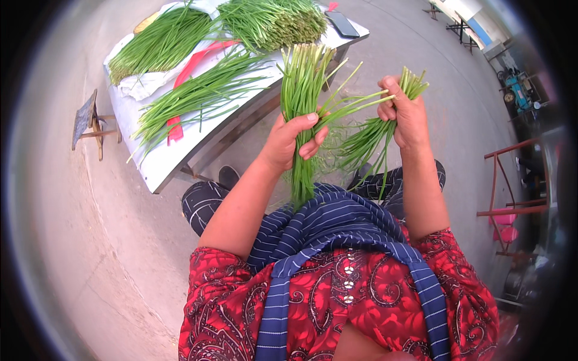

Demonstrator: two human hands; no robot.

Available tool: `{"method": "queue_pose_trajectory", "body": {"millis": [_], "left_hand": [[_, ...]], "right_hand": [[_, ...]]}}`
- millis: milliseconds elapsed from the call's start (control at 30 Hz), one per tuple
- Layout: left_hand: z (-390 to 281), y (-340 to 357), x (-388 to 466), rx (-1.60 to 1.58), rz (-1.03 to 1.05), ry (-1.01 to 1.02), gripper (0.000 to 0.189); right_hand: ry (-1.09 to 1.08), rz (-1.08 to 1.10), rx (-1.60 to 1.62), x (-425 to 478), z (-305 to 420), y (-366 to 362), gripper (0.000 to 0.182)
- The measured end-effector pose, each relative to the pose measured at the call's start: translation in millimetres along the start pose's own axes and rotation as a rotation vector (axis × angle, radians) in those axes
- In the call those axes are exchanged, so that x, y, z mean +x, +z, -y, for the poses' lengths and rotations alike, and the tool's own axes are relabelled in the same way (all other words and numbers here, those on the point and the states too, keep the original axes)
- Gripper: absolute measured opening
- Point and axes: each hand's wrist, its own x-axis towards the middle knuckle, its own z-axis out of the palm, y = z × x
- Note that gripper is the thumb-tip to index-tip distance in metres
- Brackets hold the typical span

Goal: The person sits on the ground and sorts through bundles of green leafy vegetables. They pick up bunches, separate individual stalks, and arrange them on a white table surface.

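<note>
My left hand (295,137) is closed around a thick bundle of garlic chives (300,85), held upright over my lap with the pale cut ends up. A few stalks slant out of that bundle towards my right hand (404,110). Thumb and fingers of my right hand meet at the ends of those stalks. The same hand grips a smaller bunch of chives (370,137), whose cut ends stick out above it and whose green leaves hang down. Just beyond, a loose spread of chives (194,97) lies across a red ribbon (175,128) on the white table (165,158).
Two large piles of chives (165,43) (275,22) rest at the table's far side, one on white wrapping (142,85). A smartphone (342,25) lies near the right corner. A folding stool (92,126) stands left; a red metal frame (512,212) is at right. Leaf scraps litter the floor.
</note>
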Motion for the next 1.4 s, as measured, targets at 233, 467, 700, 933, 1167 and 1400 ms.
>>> {"method": "queue_pose_trajectory", "body": {"millis": [233, 467, 700, 933, 1167, 1400], "left_hand": [[0, -8, -5, 0.071, 0.064, -0.031, 0.030], [-5, -9, -6, 0.152, 0.075, -0.012, 0.031], [-4, -9, -7, 0.217, 0.068, -0.043, 0.025], [-8, -19, -13, 0.212, 0.100, -0.049, 0.030], [-1, -16, -8, 0.133, -0.032, -0.037, 0.031], [7, -19, 4, -0.097, -0.004, 0.019, 0.030]], "right_hand": [[0.251, 0.270, 0.008, -16, -11, 45, 0.020], [0.259, 0.341, 0.215, -15, -4, 29, 0.020], [0.358, 0.364, -0.007, -21, -3, 47, 0.021], [0.295, 0.368, 0.457, -11, -9, 27, 0.013], [0.026, 0.258, 0.647, 4, 5, -32, 0.024], [0.316, 0.318, 0.002, -25, -32, 1, 0.055]]}}
